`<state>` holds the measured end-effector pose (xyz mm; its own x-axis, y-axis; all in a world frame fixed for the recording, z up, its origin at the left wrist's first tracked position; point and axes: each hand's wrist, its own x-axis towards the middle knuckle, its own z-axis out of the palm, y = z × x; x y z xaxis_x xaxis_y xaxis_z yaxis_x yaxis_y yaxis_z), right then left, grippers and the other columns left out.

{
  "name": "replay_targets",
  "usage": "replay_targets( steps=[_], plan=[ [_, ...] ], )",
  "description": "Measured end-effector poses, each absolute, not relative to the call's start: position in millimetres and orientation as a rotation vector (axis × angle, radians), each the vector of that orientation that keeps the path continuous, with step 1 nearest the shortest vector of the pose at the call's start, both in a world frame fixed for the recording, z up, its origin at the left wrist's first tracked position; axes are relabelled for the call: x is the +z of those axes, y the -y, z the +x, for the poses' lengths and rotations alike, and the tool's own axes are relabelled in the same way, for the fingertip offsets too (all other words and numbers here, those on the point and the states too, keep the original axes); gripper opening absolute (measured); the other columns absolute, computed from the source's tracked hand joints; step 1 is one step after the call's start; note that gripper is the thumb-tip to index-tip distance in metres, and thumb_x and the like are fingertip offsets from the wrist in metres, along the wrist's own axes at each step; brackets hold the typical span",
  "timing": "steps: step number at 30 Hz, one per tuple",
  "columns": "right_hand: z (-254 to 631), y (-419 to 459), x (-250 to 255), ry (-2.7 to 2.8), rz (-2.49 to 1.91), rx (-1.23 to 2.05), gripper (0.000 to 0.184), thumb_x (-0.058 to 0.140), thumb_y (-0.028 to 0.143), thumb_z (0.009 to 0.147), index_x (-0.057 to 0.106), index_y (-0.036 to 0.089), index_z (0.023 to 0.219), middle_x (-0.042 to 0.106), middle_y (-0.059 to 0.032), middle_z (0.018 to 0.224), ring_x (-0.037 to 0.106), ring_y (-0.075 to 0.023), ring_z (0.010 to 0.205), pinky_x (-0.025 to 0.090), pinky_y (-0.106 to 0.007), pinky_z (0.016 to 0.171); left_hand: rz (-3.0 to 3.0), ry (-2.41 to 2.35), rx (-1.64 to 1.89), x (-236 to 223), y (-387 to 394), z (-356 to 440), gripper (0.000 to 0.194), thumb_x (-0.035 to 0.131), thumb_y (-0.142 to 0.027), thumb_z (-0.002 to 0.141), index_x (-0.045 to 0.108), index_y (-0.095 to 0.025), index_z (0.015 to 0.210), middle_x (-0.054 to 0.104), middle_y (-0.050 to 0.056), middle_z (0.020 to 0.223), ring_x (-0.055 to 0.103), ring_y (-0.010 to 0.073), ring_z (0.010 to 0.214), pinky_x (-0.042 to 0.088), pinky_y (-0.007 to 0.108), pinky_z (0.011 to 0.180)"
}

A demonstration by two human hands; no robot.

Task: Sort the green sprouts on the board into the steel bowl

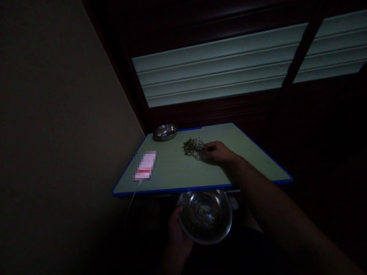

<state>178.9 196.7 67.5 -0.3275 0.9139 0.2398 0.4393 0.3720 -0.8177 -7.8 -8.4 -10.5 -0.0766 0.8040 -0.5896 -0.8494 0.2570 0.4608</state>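
Note:
My left hand (178,233) grips the rim of a steel bowl (226,225), thumb over its edge, just below the front edge of the table. Some small bits lie inside the bowl, too dark to name. On the pale green tabletop (169,172) is a loose pile of small green and brown bits (191,146), perhaps seeds or beans, with a whitish patch on its right side. My right hand (218,151) is at the pile's right edge, its fingers pinched together. Whatever is between those fingertips is hidden.
A smaller steel bowl (166,132) stands at the table's back left corner. A phone (145,165), its screen blurred, lies at the left with a white cable (132,200) hanging over the front edge. A wall (71,114) borders the left; dark panelling with pale slats (223,65) rises behind.

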Motion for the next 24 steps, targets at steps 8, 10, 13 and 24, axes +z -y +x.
replay_targets(
  steps=[8,10,13,24],
  plan=[
    [178.1,-196.8,68.3,1.920,-1.152,0.902,0.015,0.061,0.028,0.062,0.063,0.013,0.063,0.059,-0.0006,0.061,0.051,-0.0121,0.060,0.040,-0.025,0.061,-0.061,-0.923,1.353,-7.1,8.1,-7.3,0.018,0.058,-0.024,0.077,0.072,-0.013,0.080,0.076,0.010,0.075,0.070,0.0238,0.075,0.052,0.039,0.081],
    [178.6,-197.5,68.6,1.917,-1.178,0.895,0.018,0.060,0.030,0.063,0.065,0.013,0.065,0.060,-0.0010,0.062,0.051,-0.0123,0.060,0.039,-0.025,0.059,-0.060,-0.937,1.356,-5.6,8.0,-7.0,0.019,0.059,-0.024,0.076,0.072,-0.012,0.081,0.075,0.011,0.076,0.070,0.0242,0.076,0.052,0.039,0.081],
    [179.3,-198.0,68.8,1.919,-1.222,0.890,0.019,0.058,0.030,0.065,0.065,0.012,0.067,0.060,-0.0013,0.062,0.051,-0.0122,0.059,0.038,-0.024,0.057,-0.068,-0.942,1.338,-5.1,8.3,-7.3,0.020,0.060,-0.025,0.076,0.072,-0.010,0.082,0.075,0.012,0.078,0.069,0.0260,0.081,0.052,0.039,0.082],
    [179.9,-195.7,70.0,1.967,-1.201,0.927,0.022,0.061,0.021,0.062,0.070,0.011,0.081,0.066,-0.0030,0.070,0.055,-0.0124,0.062,0.042,-0.023,0.058,-0.070,-0.927,1.348,-5.8,9.1,-7.0,0.017,0.063,-0.024,0.073,0.072,-0.013,0.083,0.075,0.011,0.077,0.069,0.0271,0.081,0.051,0.041,0.083]
  ],
)
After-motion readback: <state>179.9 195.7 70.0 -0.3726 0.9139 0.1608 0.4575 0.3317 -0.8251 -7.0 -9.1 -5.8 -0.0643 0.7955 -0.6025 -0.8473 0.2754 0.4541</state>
